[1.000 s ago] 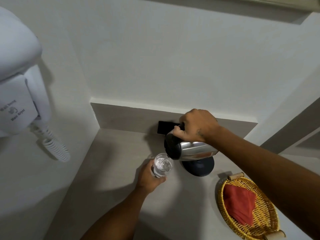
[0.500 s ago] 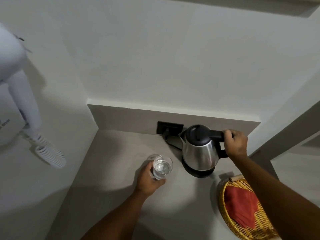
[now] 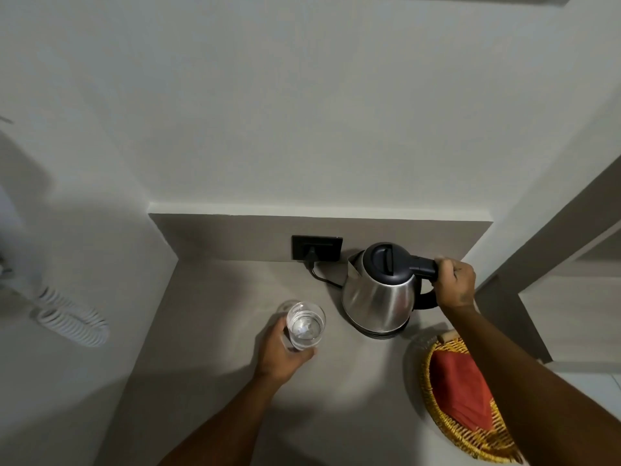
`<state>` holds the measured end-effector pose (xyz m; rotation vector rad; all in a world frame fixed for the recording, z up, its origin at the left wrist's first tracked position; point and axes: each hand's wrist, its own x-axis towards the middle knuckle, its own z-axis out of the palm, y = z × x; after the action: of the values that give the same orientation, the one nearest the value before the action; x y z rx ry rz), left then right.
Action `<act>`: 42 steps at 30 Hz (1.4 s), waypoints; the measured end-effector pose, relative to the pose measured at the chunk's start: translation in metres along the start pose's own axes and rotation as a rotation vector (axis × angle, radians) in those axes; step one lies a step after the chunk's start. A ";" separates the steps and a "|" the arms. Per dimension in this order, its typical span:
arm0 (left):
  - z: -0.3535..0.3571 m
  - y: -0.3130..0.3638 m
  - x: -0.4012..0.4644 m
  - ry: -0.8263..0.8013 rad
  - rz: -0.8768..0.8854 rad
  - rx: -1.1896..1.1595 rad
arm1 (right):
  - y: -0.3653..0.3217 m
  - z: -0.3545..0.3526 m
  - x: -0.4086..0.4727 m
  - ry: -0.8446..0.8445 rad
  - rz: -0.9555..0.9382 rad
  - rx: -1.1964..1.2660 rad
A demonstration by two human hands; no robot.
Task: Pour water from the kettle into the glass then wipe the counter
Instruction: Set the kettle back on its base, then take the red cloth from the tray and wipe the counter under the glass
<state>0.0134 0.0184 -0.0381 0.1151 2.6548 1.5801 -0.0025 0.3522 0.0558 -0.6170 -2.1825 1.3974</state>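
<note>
The right hand's fingers are curled tight around the black handle of the kettle, the forearm running back toward the lower right. The left hand has its fingers wrapped around the lower side of the glass, its forearm coming up from the bottom edge.

The kettle stands upright on its base on the counter, spout toward the left, handle toward the right. The glass stands mouth up just left of the kettle, holding water. A woven tray with a red cloth lies at the right.
</note>
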 end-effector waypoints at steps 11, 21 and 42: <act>0.002 -0.006 0.001 -0.026 -0.006 0.004 | 0.022 -0.012 0.000 -0.044 0.012 -0.011; 0.005 -0.021 0.006 -0.043 0.046 0.056 | 0.051 -0.035 -0.085 0.089 0.196 -0.143; -0.012 -0.062 0.007 -0.227 0.286 0.930 | 0.108 -0.049 -0.157 -0.168 0.357 -0.779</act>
<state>0.0026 -0.0206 -0.0873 0.6702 3.0037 0.2005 0.1632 0.3336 -0.0485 -1.2422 -2.8507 0.7047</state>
